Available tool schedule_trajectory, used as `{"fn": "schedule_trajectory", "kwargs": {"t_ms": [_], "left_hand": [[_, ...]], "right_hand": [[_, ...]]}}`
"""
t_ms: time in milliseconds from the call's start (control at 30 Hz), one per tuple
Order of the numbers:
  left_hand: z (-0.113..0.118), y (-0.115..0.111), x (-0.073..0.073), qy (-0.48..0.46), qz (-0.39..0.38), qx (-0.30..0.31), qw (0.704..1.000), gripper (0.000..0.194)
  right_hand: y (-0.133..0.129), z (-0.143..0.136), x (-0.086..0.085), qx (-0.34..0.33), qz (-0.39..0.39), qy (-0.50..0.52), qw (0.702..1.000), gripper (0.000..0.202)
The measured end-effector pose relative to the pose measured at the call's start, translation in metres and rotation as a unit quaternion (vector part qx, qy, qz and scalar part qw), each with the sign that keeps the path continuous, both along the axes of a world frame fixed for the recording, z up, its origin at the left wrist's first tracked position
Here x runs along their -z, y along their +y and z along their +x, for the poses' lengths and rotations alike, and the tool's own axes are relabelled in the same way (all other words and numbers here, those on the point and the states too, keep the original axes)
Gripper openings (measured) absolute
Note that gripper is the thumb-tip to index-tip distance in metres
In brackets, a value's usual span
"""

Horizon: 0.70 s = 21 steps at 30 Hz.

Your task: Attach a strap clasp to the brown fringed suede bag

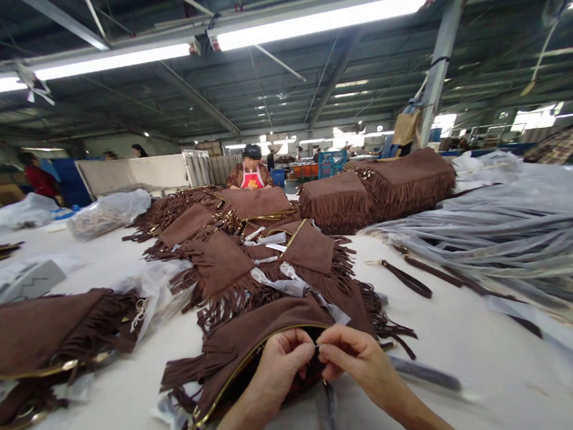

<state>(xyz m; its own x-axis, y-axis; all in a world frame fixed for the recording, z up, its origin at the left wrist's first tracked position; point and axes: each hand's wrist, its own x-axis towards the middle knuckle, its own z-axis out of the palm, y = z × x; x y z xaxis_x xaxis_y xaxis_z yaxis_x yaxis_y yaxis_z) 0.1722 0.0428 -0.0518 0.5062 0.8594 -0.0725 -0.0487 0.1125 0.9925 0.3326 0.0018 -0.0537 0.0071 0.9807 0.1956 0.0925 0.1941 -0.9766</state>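
Observation:
A brown fringed bag [257, 335] lies in front of me with its gold zipper open. My left hand [284, 362] is at the bag's mouth, thumb and fingers pinched together. Close beside it, my right hand [352, 356] pinches too, its fingertips almost meeting the left ones. Something small and dark shows between the two sets of fingertips, too small to name. Below the hands hangs a dark strip in clear wrap [330, 412]. More brown fringed bags [225, 260] with bits of white wrapping lie just beyond.
Stacked fringed bags [335, 197] stand at the back. To the right are a wrist strap [406, 278] and a heap of plastic-wrapped straps [518, 228]. Another brown bag [40, 330] lies at left. A person in a red apron [252, 178] is across the table.

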Motion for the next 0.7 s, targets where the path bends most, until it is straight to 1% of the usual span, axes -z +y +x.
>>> {"fn": "schedule_trajectory", "kwargs": {"t_ms": [167,300,400,533,633,700], "left_hand": [[0.005,-0.001,0.004,-0.013,-0.003,-0.013,1.0,0.031],[0.011,-0.004,0.006,-0.037,0.011,-0.021,0.999,0.036],[0.014,-0.005,0.008,-0.041,0.014,-0.03,0.999,0.034],[0.016,-0.002,0.012,-0.026,0.014,-0.034,0.999,0.029],[0.015,-0.001,0.013,-0.008,0.016,-0.035,0.999,0.025],[0.012,0.0,0.011,-0.001,0.022,-0.024,0.999,0.023]], "right_hand": [[-0.002,0.001,0.004,0.003,0.056,-0.063,0.996,0.027],[-0.003,0.0,0.008,0.007,0.08,-0.079,0.994,0.026],[-0.002,0.0,0.011,0.007,0.096,-0.106,0.99,0.027],[0.002,0.002,0.013,-0.013,0.113,-0.156,0.981,0.025],[0.004,0.006,0.011,-0.027,0.115,-0.175,0.977,0.021],[0.005,0.011,0.005,-0.043,0.103,-0.179,0.977,0.017]]}}
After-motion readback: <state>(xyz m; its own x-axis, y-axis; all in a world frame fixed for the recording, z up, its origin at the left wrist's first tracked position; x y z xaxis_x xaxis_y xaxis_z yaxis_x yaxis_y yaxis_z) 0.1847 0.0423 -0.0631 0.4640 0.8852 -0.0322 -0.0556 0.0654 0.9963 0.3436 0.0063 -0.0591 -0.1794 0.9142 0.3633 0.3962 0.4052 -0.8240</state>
